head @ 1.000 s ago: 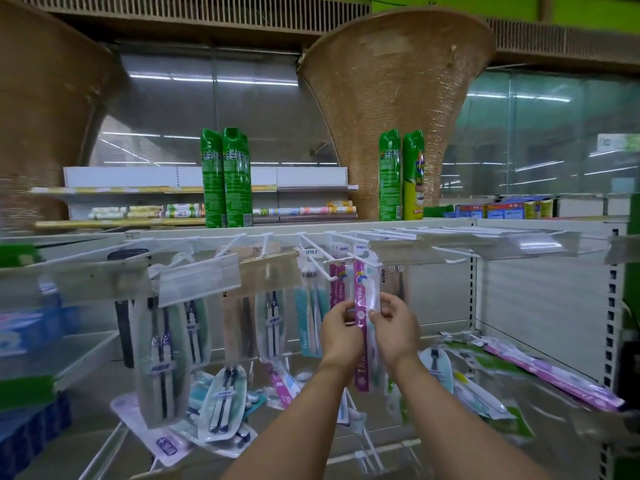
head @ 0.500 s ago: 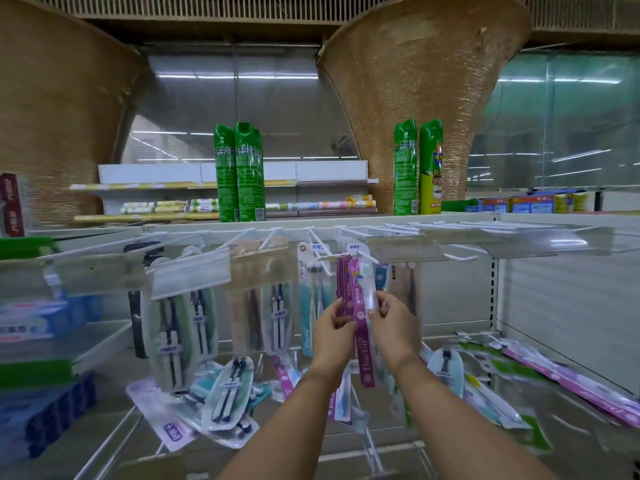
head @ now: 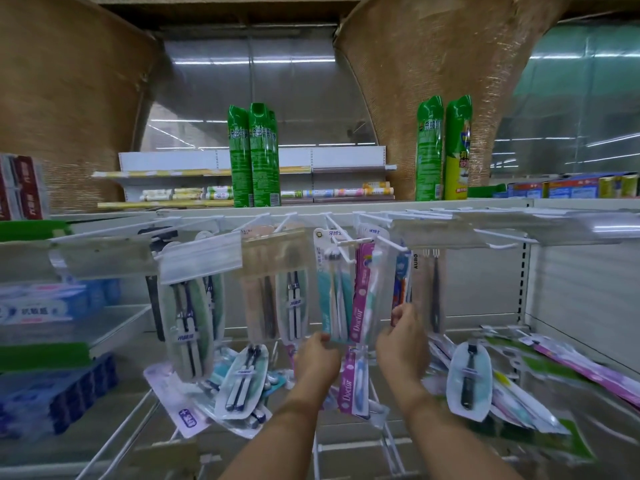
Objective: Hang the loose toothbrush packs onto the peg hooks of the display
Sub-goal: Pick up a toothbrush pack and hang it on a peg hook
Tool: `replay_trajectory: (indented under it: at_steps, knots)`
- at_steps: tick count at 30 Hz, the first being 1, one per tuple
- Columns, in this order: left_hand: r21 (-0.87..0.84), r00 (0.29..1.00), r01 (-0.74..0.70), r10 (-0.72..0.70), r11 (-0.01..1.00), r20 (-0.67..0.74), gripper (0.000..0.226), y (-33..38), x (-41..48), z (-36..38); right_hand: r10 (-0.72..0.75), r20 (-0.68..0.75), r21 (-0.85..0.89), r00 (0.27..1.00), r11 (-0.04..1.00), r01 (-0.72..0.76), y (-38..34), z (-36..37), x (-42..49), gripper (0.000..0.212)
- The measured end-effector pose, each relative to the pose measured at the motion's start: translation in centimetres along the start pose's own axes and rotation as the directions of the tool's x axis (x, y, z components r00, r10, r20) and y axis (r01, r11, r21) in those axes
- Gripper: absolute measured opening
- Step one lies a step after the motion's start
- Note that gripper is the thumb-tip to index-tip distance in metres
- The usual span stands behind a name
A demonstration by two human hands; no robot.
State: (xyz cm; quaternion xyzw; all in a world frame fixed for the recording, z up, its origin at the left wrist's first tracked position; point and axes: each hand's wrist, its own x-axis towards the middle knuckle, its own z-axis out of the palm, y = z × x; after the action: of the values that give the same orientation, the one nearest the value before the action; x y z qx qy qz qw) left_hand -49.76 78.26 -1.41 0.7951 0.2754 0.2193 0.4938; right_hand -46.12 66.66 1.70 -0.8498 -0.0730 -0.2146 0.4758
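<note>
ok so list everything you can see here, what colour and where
tall green spray cans: about five, two groups on the top shelf
hanging toothbrush packs: several, clear, teal, magenta, on white peg hooks
magenta Doctor pack: one, centre hook
loose toothbrush packs: many, lower racks
blue boxes: stacked, left shelves
left hand: grip at the teal pack's bottom
right hand: grip at the hanging packs' lower edge

We saw 2 bare forearms rising from the lower centre of the frame, with no sleeve, watch, ring or glove on either. Our left hand and right hand were ungloved, fingers slightly blurred, nails too small to tell.
</note>
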Motion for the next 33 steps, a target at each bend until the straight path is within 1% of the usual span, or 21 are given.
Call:
replay_trajectory:
  at_steps: [1,3,5,6,8,10,11,13,16,18,19,21,23,25,27,30,31,33]
  knots:
    - [0.065,1.000,0.001,0.000,0.998,-0.024,0.045,-0.5,0.5,0.1,-0.011,0.013,-0.020,1.000,1.000,0.012,0.3,0.4,-0.3,0.011]
    - [0.234,0.999,0.019,-0.011,0.972,-0.039,0.049,-0.9,0.6,-0.2,-0.015,0.127,-0.083,0.992,0.996,0.025,1.0,1.5,-0.8,0.013]
    - [0.344,0.999,0.045,-0.039,0.938,-0.022,0.052,-0.9,0.3,-0.6,-0.010,0.250,-0.153,0.968,0.987,0.049,1.6,2.5,-1.3,0.006]
    - [0.360,0.998,0.066,-0.069,0.931,-0.005,0.054,-0.9,0.0,-0.7,0.001,0.292,-0.180,0.956,0.982,0.054,1.8,2.9,-1.4,0.009]
    - [0.366,0.992,0.104,-0.122,0.925,0.025,0.057,-1.4,-0.1,-0.5,0.029,0.366,-0.212,0.930,0.976,0.053,2.2,3.6,-1.8,0.026]
    - [0.376,0.988,0.102,-0.137,0.921,0.068,0.060,-2.2,-0.1,-0.2,0.046,0.407,-0.253,0.912,0.965,0.065,2.5,4.2,-2.3,0.031]
    - [0.366,0.988,0.097,-0.135,0.926,0.080,0.059,-2.6,0.1,0.0,0.049,0.419,-0.274,0.907,0.959,0.074,2.4,4.3,-2.5,0.032]
    - [0.322,0.989,0.092,-0.124,0.942,0.080,0.055,-2.7,-0.3,-0.2,0.047,0.433,-0.242,0.900,0.968,0.065,2.4,4.6,-2.8,0.032]
    - [0.278,0.997,0.068,-0.079,0.958,0.026,0.064,-2.7,-0.7,-0.4,0.061,0.453,-0.196,0.890,0.980,0.033,2.1,4.6,-2.8,0.028]
    - [0.202,0.998,0.066,-0.064,0.977,-0.020,0.069,-2.6,-1.0,-0.3,0.086,0.450,-0.166,0.889,0.986,-0.011,2.1,4.4,-2.7,0.027]
    - [0.158,0.998,0.053,-0.048,0.986,-0.038,0.071,-2.8,-0.9,-0.4,0.109,0.447,-0.131,0.888,0.990,-0.055,2.2,4.3,-2.6,0.026]
    - [0.103,0.996,0.066,-0.059,0.993,-0.063,0.072,-2.9,-1.1,-0.7,0.169,0.450,-0.041,0.877,0.985,-0.169,2.2,3.9,-2.6,0.024]
    - [0.030,0.993,0.096,-0.094,0.995,-0.071,0.074,-3.1,-1.2,-0.9,0.250,0.478,0.041,0.842,0.951,-0.306,2.2,3.7,-2.5,0.025]
    - [-0.095,0.988,0.134,-0.140,0.986,-0.059,0.076,-3.1,-1.4,-0.9,0.293,0.484,0.141,0.824,0.904,-0.404,2.0,3.5,-2.7,0.024]
    - [-0.182,0.982,0.171,-0.182,0.968,-0.047,0.063,-3.2,-1.5,-0.8,0.289,0.480,0.197,0.828,0.885,-0.422,1.8,3.1,-3.0,0.020]
    - [-0.253,0.978,0.192,-0.207,0.948,-0.034,0.032,-4.8,-0.4,-0.1,0.272,0.508,0.235,0.817,0.869,-0.435,1.5,1.9,-3.7,0.007]
    - [-0.262,0.979,0.183,-0.200,0.948,-0.038,0.031,-6.2,0.9,0.6,0.274,0.531,0.241,0.802,0.858,-0.453,1.5,1.4,-4.0,0.010]
    - [-0.228,0.975,0.199,-0.215,0.953,-0.048,0.041,-8.6,3.0,2.0,0.275,0.558,0.233,0.783,0.853,-0.466,1.4,0.8,-4.5,0.019]
